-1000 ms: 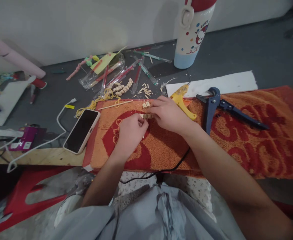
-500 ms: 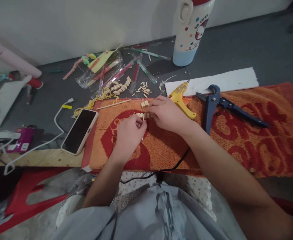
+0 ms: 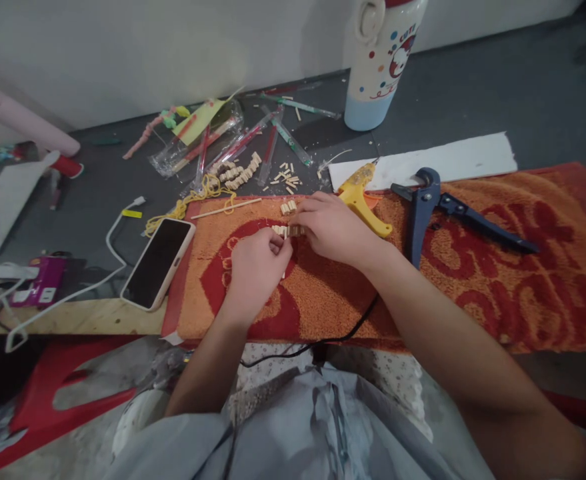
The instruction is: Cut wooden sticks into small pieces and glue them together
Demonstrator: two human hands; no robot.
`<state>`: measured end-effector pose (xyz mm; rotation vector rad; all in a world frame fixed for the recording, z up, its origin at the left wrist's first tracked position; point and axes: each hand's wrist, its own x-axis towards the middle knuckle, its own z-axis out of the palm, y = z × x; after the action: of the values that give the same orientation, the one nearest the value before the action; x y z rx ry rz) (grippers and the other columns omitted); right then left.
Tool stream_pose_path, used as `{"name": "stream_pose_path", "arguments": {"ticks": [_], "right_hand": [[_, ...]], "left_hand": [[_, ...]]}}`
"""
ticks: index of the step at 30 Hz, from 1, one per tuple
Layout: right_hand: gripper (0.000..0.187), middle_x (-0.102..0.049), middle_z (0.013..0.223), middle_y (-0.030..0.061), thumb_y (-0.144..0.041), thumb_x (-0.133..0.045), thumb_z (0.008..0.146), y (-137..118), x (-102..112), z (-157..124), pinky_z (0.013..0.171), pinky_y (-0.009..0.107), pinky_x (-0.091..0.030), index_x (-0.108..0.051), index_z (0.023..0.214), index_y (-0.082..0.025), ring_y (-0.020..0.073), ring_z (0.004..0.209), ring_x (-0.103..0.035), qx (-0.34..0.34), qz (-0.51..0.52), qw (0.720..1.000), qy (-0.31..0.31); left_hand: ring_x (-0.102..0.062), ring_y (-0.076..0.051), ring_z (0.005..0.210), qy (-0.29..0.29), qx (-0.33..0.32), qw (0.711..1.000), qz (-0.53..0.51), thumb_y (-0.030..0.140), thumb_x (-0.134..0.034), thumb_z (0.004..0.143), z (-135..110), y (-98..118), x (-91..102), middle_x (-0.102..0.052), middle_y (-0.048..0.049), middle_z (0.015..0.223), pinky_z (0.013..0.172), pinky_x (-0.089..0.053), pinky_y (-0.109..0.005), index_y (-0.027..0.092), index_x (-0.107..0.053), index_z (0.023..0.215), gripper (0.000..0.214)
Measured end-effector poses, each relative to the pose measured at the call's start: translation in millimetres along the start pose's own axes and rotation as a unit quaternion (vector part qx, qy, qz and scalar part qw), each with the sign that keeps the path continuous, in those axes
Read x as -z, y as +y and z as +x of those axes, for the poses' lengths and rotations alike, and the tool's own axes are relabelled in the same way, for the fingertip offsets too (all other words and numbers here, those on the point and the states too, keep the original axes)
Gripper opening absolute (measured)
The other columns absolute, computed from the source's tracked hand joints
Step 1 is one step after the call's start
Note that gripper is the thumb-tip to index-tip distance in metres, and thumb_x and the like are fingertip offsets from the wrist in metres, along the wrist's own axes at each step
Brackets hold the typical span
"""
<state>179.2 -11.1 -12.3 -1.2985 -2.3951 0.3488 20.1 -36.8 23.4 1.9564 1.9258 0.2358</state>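
Both hands meet over the orange towel (image 3: 337, 293), around a row of short pale wooden stick pieces (image 3: 279, 231). My left hand (image 3: 257, 263) is closed, thumb and finger pinched at the row's near side. From the right, my right hand (image 3: 335, 227) pinches the row's other end, its fingers hiding part of it. A small cluster of joined wooden pieces (image 3: 289, 207) lies just beyond the fingers. The yellow glue gun (image 3: 360, 197) rests right of my right hand, and a blue-handled cutter (image 3: 423, 207) lies farther right.
A phone (image 3: 159, 263) lies left of the towel, near a white cable (image 3: 110, 240). Behind are loose stick bits (image 3: 287, 177), a thin wooden stick (image 3: 227, 208), yellow string (image 3: 193, 203) and wrapped pens (image 3: 290, 140). A tall bottle (image 3: 377, 73) and white strip (image 3: 437, 160) stand beyond.
Almost nothing differs. Both hands keep their grip on the wooden row, and the whole view has shifted very slightly.
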Motion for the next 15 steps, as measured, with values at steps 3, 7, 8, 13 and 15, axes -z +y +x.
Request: {"name": "stream_pose_path", "arguments": {"ticks": [3, 7, 8, 13, 15], "right_hand": [[0.033, -0.068, 0.097, 0.0105, -0.006, -0.046, 0.084, 0.4, -0.1, 0.1, 0.084, 0.038, -0.034, -0.074, 0.1, -0.017, 0.0252, 0.095, -0.049, 0.0, 0.002, 1.0, -0.003], [0.032, -0.068, 0.098, 0.0114, -0.007, -0.047, 0.085, 0.4, 0.1, 0.4, 0.085, 0.039, -0.035, -0.073, 0.101, -0.015, 0.0256, 0.095, -0.05, 0.001, 0.005, 1.0, -0.008], [0.033, -0.068, 0.099, 0.0118, -0.006, -0.046, 0.085, 0.2, 0.3, 0.4, 0.085, 0.039, -0.035, -0.073, 0.102, -0.015, 0.0257, 0.096, -0.05, 0.002, 0.005, 1.0, -0.009], [0.035, -0.068, 0.099, 0.0113, -0.007, -0.045, 0.085, -0.8, 1.0, 0.2, 0.085, 0.038, -0.034, -0.073, 0.104, -0.015, 0.0254, 0.095, -0.05, -0.001, -0.002, 1.0, -0.009], [0.036, -0.068, 0.1, 0.0107, -0.007, -0.045, 0.085, -1.2, 1.3, -0.1, 0.084, 0.038, -0.034, -0.073, 0.105, -0.016, 0.0254, 0.096, -0.051, -0.004, -0.006, 1.0, -0.005]], "left_hand": [[-0.067, -0.019, 0.077, -0.003, -0.001, 1.0, -0.001, 0.029, -0.056, 0.084, 1.4, 0.4, -1.9, -0.073, -0.0041, 0.079, 0.071, -0.044, -0.029, 0.019, -0.065, 0.076, 0.016], [-0.067, -0.019, 0.075, -0.003, -0.007, 1.0, -0.011, 0.028, -0.055, 0.083, 2.5, -1.2, -3.7, -0.073, -0.0043, 0.077, 0.07, -0.043, -0.029, 0.019, -0.065, 0.076, 0.016], [-0.066, -0.019, 0.075, -0.002, -0.008, 1.0, -0.011, 0.028, -0.055, 0.084, 2.7, -1.6, -4.0, -0.073, -0.0043, 0.077, 0.069, -0.043, -0.029, 0.019, -0.065, 0.076, 0.016], [-0.066, -0.018, 0.075, -0.005, -0.005, 1.0, -0.008, 0.028, -0.054, 0.084, 3.5, -2.2, -4.7, -0.073, -0.0038, 0.078, 0.071, -0.043, -0.029, 0.019, -0.065, 0.076, 0.017], [-0.066, -0.018, 0.075, -0.006, -0.005, 1.0, -0.006, 0.028, -0.054, 0.084, 3.7, -2.1, -4.9, -0.073, -0.0038, 0.079, 0.072, -0.044, -0.029, 0.019, -0.065, 0.076, 0.016]]}}
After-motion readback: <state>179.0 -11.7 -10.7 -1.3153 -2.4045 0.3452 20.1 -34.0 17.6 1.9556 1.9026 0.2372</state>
